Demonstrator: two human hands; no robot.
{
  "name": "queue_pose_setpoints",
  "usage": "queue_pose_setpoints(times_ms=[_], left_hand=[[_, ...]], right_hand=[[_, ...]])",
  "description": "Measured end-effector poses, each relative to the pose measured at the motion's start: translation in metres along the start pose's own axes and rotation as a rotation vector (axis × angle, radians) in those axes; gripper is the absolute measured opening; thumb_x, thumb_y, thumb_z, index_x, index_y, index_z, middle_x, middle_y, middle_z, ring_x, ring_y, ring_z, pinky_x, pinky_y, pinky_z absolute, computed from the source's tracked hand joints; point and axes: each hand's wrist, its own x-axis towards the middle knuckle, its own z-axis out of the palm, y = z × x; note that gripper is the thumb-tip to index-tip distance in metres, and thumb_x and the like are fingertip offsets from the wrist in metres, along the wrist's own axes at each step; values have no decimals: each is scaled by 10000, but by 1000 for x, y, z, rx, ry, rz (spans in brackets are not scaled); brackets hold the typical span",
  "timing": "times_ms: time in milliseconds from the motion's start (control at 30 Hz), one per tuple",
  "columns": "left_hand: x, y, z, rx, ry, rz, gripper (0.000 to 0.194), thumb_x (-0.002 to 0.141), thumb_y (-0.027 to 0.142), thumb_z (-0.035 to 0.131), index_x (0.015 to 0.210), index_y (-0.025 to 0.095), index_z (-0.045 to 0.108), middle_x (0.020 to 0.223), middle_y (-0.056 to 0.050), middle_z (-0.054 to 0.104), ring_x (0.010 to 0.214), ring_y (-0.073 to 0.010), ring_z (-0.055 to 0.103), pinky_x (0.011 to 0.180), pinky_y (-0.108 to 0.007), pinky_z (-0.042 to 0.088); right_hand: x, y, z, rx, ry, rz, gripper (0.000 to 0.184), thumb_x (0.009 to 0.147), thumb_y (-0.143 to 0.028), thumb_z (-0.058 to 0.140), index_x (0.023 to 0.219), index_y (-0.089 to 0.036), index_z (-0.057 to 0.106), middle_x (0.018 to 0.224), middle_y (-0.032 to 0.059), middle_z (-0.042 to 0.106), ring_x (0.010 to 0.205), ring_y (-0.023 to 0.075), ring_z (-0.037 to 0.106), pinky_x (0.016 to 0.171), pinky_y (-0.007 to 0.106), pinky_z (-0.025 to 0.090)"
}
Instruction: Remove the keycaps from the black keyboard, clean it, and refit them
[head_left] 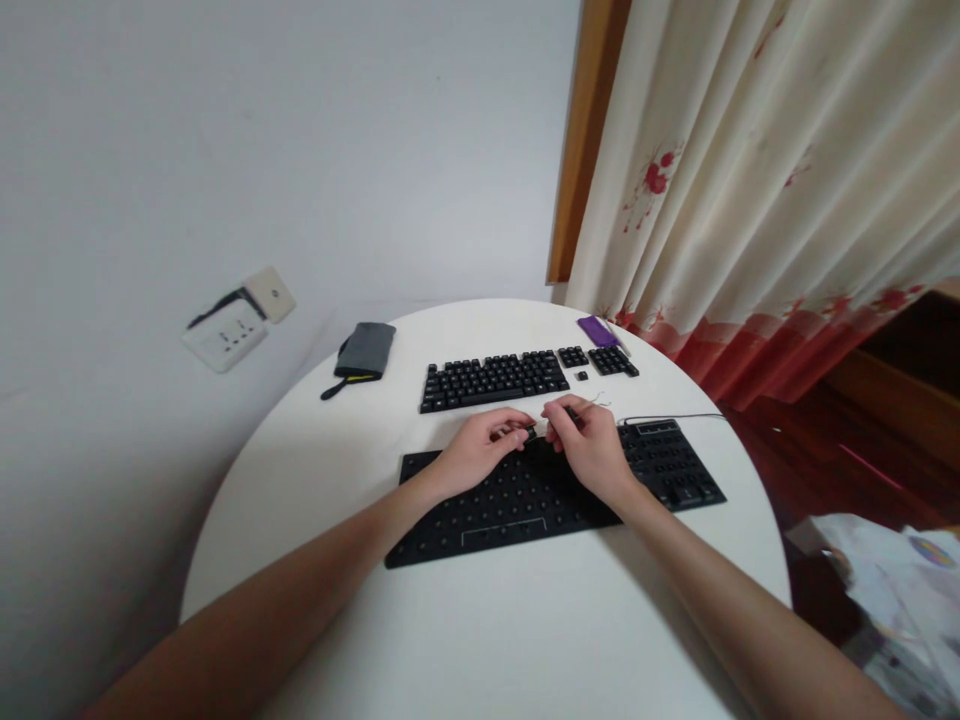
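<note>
A black keyboard base (502, 505), stripped of most of its keycaps, lies on the white round table (322, 470). Above its back edge, my left hand (480, 448) pinches a small dark piece that looks like a keycap (531, 433). My right hand (589, 445) is closed around a small dark tool with thin bent wires (600, 400) sticking out, which looks like a keycap puller. The two hands' fingertips are close together. Behind them, removed black keycaps (495, 380) sit in keyboard order, with one loose keycap (582, 376) apart from the blocks.
At the back left lies a grey pouch (366, 350) with a strap. A purple object (597, 332) is near the back right edge. The keyboard's cable (675, 416) runs off the right side. A wall with sockets (229, 333) and a curtain (720, 200) border the table.
</note>
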Motion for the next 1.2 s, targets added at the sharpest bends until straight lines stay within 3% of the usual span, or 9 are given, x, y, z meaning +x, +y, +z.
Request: queue_pose_setpoints(times_ms=[233, 467, 667, 867, 1033, 1200], left_hand=[[-2, -1, -2, 9, -37, 26, 147, 885, 268, 606, 994, 175, 642, 960, -42, 681, 911, -182, 633, 850, -330, 505], [-4, 6, -3, 117, -80, 19, 153, 905, 302, 566, 999, 193, 618, 978, -31, 668, 921, -192, 611, 849, -335, 500], [-5, 13, -1, 131, -82, 9, 129, 892, 311, 606, 927, 189, 625, 880, -10, 662, 840, -176, 611, 781, -301, 508], [-2, 5, -1, 38, -58, 74, 135, 861, 192, 618, 982, 178, 677, 1060, -60, 659, 985, -186, 634, 904, -325, 520], [-1, -2, 1, -45, 27, 41, 148, 831, 188, 661, 973, 155, 687, 1030, -73, 673, 948, -182, 663, 920, -359, 545], [-1, -1, 0, -54, 83, 89, 121, 804, 177, 701, 919, 149, 723, 1019, -69, 640, 911, -161, 660, 867, -324, 564]], right_hand=[[-4, 0, -1, -42, -70, -35, 342, 928, -463, 530, 799, -173, 657, 600, -9, 608, 517, 128, 555, 524, 239, 418], [-9, -12, -1, -165, -102, -168, 322, 955, -388, 499, 792, -194, 698, 728, 24, 694, 665, 164, 622, 706, 270, 468], [-13, -10, 4, -219, -158, -224, 312, 974, -374, 479, 840, -204, 705, 848, 53, 738, 794, 207, 664, 789, 308, 478], [-11, -5, 4, -254, -50, -170, 301, 964, -349, 482, 807, -197, 689, 746, 40, 710, 679, 189, 647, 709, 283, 457], [-10, -1, 5, -226, -7, -82, 337, 957, -408, 483, 807, -187, 688, 671, 35, 682, 602, 177, 625, 604, 264, 445], [-10, 3, 8, -166, 38, -30, 342, 940, -437, 510, 819, -173, 692, 654, 43, 685, 572, 172, 634, 550, 249, 455]])
